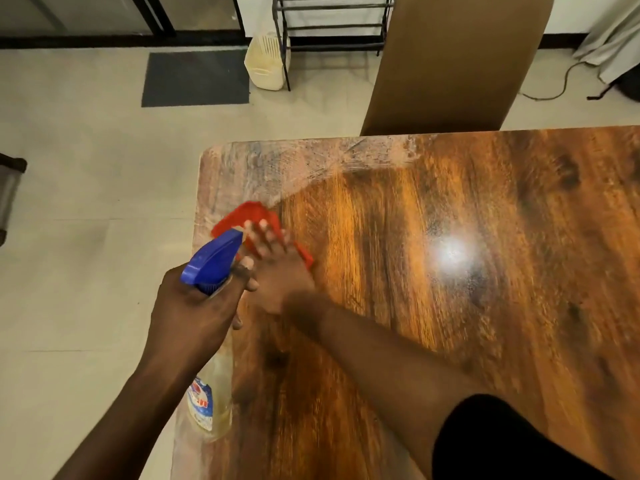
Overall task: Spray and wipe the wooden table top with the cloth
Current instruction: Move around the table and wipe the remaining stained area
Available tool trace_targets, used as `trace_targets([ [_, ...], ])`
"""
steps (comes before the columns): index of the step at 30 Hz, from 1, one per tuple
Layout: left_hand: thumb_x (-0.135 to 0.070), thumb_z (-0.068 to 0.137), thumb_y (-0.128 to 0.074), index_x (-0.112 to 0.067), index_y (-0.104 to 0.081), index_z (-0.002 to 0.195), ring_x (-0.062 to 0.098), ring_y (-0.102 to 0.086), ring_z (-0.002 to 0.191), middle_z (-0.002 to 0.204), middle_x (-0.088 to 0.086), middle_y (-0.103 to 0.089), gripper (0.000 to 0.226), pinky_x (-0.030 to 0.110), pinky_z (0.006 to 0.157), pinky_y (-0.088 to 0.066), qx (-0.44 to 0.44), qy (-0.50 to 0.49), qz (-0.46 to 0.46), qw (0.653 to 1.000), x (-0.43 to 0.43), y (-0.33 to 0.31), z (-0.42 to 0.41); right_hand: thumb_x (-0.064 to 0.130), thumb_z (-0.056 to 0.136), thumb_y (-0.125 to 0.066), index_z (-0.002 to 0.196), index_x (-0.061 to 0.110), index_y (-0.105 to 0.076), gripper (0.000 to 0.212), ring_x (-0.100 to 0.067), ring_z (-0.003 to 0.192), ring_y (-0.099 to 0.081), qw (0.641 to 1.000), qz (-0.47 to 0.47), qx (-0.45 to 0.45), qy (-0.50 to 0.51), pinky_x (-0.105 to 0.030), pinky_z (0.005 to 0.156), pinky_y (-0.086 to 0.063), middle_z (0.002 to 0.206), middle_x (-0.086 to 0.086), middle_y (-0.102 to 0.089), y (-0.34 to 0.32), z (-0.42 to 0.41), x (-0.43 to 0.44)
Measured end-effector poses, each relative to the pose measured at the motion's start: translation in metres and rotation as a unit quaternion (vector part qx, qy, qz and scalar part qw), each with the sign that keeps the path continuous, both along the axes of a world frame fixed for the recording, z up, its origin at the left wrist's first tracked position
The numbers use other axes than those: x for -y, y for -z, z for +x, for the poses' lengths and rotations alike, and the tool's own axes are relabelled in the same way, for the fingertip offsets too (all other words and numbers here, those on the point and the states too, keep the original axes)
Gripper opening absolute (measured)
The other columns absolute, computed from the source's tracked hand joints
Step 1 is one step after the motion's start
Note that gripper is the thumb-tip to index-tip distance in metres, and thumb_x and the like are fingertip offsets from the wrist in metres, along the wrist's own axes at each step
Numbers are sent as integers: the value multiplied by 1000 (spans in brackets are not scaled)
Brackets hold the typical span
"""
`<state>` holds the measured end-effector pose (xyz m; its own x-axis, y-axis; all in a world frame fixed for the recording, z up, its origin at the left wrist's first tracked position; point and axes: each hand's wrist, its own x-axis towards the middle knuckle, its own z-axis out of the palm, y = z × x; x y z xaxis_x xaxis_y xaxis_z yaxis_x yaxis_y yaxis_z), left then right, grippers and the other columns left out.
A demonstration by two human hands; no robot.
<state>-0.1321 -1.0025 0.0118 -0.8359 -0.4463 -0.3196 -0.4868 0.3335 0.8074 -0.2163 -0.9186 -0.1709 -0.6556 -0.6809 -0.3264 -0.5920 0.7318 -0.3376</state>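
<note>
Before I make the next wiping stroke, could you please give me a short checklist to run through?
1. Is the red cloth flat under the right hand, with the fingers spread on it? Ok.
2. Is the spray bottle gripped by the left hand, with its nozzle toward the table top? Ok.
3. Has the far left corner been wiped clear? Not ok, a hazy film lies there.
4. Is there liquid left in the bottle? Cannot tell, its body is blurred.
5. Is the chair apart from the far edge? Cannot tell.
</note>
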Motion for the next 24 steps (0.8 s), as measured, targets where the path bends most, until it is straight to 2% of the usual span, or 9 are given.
trace_targets([
  [1,-50,93,-72,-44,-76,92,32,-72,58,78,12,-79,8,51,75,-63,6,-10,2,1000,1,1,1,50,111,-28,174,22,-5,72,-33,166,19,998,16,7,-57,-61,132,7,182,-11,7,-5,27,12],
  [3,-52,89,-74,-27,-77,95,36,-75,71,81,14,-79,27,53,82,-62,15,-34,-5,999,3,0,2,51,110,-37,172,20,-20,71,-31,168,4,988,29,3,-154,-57,133,7,181,-9,-12,-6,85,20],
  [5,-47,93,-71,-39,-78,88,32,-74,62,78,13,-80,12,51,80,-63,0,-15,-10,1000,1,-2,2,51,108,-40,170,24,-31,68,-30,167,-2,977,12,-10,-214,-56,135,2,180,-5,-20,1,137,0],
  [8,-49,94,-67,-65,-71,76,31,-68,48,75,14,-79,24,57,73,-64,-8,-4,2,1000,0,-6,0,51,113,-30,170,33,-29,60,-27,168,-3,974,-17,-54,-219,-52,135,-15,181,1,-16,26,183,-70],
  [12,-54,92,-67,-58,-73,79,25,-67,44,74,9,-80,15,56,70,-64,1,2,7,1000,-2,0,-5,58,111,-37,172,38,-22,66,-23,167,-15,997,-5,-61,-54,-51,130,-17,182,5,-14,24,180,-181],
  [15,-59,85,-63,-41,-76,85,21,-67,44,74,5,-81,22,54,73,-64,15,4,21,1000,-5,8,-9,56,112,-30,174,35,-11,68,-26,169,-3,988,51,-61,129,-56,129,-15,183,1,-5,15,139,-266],
  [18,-64,79,-61,-46,-74,89,21,-69,46,73,8,-80,24,49,71,-63,24,20,43,999,-6,12,-14,61,111,-12,173,35,10,71,-27,167,14,944,76,-19,322,-59,134,-4,181,-1,18,9,73,-337],
  [20,-63,80,-60,-44,-74,88,22,-70,47,72,7,-80,25,43,68,-60,22,24,48,998,-5,16,-17,71,106,-1,170,41,15,73,-27,167,17,902,70,-3,427,-60,134,-1,179,1,23,7,15,-363],
  [24,-60,82,-61,-29,-77,85,16,-69,46,71,1,-80,34,30,61,-51,35,15,49,998,1,22,-22,73,106,-4,170,40,16,75,-34,166,17,866,55,-6,498,-66,131,2,180,-3,22,9,-104,-363],
])
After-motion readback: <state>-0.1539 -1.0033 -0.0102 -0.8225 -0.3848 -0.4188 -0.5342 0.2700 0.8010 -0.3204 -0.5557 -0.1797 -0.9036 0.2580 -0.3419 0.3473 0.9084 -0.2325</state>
